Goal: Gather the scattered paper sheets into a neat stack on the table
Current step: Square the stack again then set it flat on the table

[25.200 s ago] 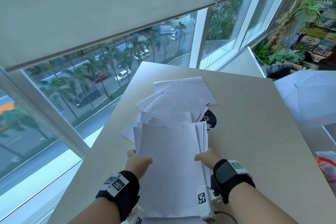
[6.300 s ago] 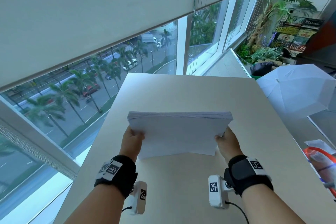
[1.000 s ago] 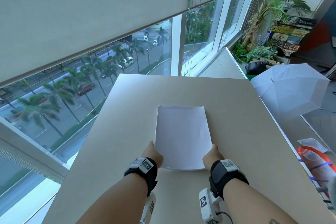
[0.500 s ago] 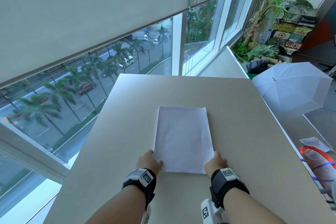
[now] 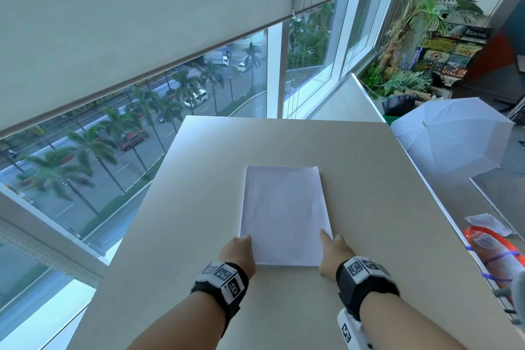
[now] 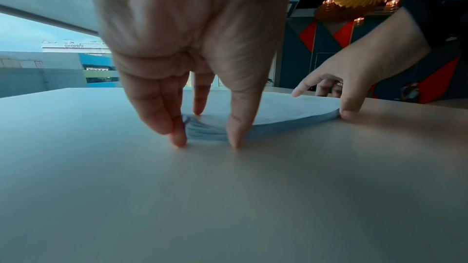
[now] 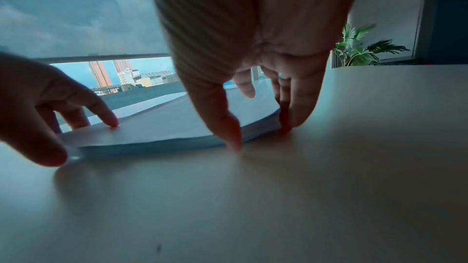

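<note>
A squared-up stack of white paper sheets lies flat in the middle of the beige table, long side pointing away from me. My left hand sits at the stack's near left corner, and its straight fingers press against the paper edge. At the near right corner is my right hand. There its thumb and fingers stand straight against the stack's edges, with the index fingertip on the top sheet. Neither hand curls round the paper.
The table's left edge runs along a large window with a half-lowered blind. A white umbrella stands off the right side, and an orange packet lies beyond the right edge. Potted plants fill the far right corner.
Six seconds ago both hands held the stack upright on its edge; now it lies flat. Over the last second the hands stayed at the near corners, nudging the edges.
</note>
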{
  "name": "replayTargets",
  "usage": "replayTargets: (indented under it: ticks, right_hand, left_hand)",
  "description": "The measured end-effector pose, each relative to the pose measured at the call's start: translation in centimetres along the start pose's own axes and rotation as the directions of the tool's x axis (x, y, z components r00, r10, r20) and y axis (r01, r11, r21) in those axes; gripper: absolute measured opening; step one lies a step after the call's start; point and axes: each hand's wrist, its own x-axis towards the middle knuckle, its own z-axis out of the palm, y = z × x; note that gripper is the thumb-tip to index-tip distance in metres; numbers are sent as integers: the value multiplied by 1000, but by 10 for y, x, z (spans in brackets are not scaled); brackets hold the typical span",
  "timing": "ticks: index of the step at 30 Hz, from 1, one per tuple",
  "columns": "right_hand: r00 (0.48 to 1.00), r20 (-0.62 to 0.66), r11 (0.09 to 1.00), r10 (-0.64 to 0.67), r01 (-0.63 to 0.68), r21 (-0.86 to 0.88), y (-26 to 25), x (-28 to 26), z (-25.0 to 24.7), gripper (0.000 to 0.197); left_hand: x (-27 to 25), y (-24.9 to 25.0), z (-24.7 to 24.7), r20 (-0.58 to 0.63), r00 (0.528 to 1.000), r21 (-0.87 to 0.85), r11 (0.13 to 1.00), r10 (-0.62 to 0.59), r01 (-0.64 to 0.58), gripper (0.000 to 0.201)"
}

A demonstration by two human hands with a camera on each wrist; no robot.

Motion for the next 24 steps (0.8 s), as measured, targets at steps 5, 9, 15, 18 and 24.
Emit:
replayTargets:
  ticks: [5, 9, 15, 18, 24]
  right_hand:
    - [992, -106, 994, -67, 57, -97, -1, 0, 1, 29]
    - [987, -121, 984, -105, 85, -158, -1, 1, -3, 21]
    - [984, -129, 975, -121, 93, -203, -1, 4, -2, 24]
    - [985, -125, 976, -117, 91, -199, -2, 5, -2, 18]
    - [991, -117, 989, -66, 50, -137, -2, 3, 0, 21]
  left_hand:
    - [2, 2, -4, 18, 999, 124, 992, 29, -31, 30]
    - [6, 2, -7, 40, 999, 192, 981, 32, -40, 29]
    - [6, 3, -9, 67, 997, 228, 972, 44, -59, 28]
    - [6, 3, -10, 75, 996, 242, 968, 45, -61, 29]
    - [5, 3, -10, 79, 995, 232, 970, 56, -73, 29]
